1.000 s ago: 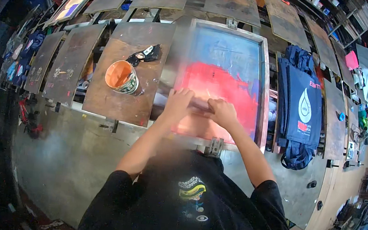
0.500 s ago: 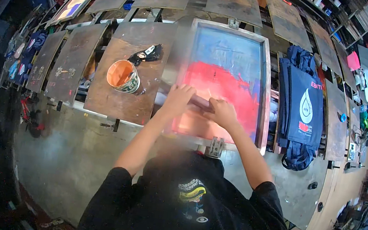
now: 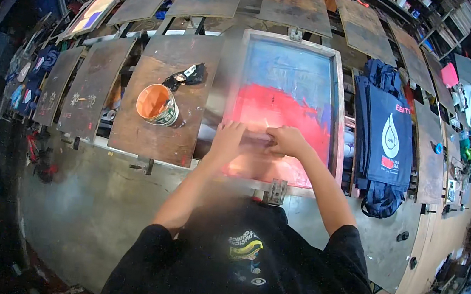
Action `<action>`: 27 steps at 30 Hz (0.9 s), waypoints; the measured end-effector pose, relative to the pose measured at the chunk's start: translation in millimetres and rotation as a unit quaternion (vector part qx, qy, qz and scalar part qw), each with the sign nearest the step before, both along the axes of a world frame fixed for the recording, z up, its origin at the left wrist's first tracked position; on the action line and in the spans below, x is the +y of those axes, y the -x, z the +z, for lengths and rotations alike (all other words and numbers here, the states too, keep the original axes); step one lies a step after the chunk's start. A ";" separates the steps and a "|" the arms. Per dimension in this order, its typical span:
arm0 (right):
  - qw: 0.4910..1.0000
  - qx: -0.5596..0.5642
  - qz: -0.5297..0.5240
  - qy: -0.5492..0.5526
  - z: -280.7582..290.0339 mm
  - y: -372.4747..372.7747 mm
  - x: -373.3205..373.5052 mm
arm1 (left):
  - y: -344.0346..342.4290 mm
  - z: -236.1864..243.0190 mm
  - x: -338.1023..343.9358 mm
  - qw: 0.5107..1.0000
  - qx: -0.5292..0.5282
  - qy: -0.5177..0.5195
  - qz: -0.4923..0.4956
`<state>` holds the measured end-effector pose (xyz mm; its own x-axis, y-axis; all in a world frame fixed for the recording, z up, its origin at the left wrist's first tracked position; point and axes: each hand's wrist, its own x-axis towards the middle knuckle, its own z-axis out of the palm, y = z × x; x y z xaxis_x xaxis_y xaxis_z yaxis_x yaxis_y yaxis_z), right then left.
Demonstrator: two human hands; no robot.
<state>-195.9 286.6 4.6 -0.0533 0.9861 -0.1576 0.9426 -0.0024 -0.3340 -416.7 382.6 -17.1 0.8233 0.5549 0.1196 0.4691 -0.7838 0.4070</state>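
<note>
Both of my hands are closed on the squeegee [image 3: 257,137], a dull reddish bar held crosswise over a printing screen. My left hand [image 3: 229,137] grips its left end, and my right hand [image 3: 286,141] grips its right end. The screen's pale frame [image 3: 338,134] surrounds a mesh, blue at the far part. Wet red ink [image 3: 283,108] covers the middle of the mesh and reaches the near part. The squeegee's lower edge is hidden by my hands and blurred, so its contact with the mesh cannot be made out.
Left of the screen, a tub with orange inside [image 3: 157,105] stands on a brown board [image 3: 146,137], with a black crumpled item [image 3: 185,76] behind it. Dark blue printed bags [image 3: 387,132] lie to the right. A metal clamp [image 3: 277,192] holds the screen's near edge. More boards stretch beyond.
The squeegee has turned from slanted to nearly level across the screen. My right hand has moved slightly away from me and my left slightly nearer. The whole view has shifted a little.
</note>
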 end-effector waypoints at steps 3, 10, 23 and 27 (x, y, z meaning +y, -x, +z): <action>0.996 -0.005 0.075 0.039 -2.7 -3.2 5.3 | 8.0 -25.3 -24.3 0.998 0.009 -0.038 0.048; 0.989 -0.021 0.139 -0.043 -1.3 -0.1 36.7 | 3.4 -27.5 -45.7 0.976 -0.052 -0.052 0.206; 0.990 -0.024 0.136 -0.041 -6.4 -3.6 16.7 | 5.4 -14.6 -47.4 0.983 0.003 -0.015 0.181; 0.995 -0.002 0.081 -0.050 -6.2 -9.3 -1.4 | -12.4 3.9 -20.4 0.996 -0.014 -0.014 0.086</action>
<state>-186.6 285.2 -1.5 -0.2133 0.9752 -0.0590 0.9289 0.1837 -0.3214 -404.3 362.2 -13.2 0.7130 0.6830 0.1586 0.5854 -0.7043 0.4016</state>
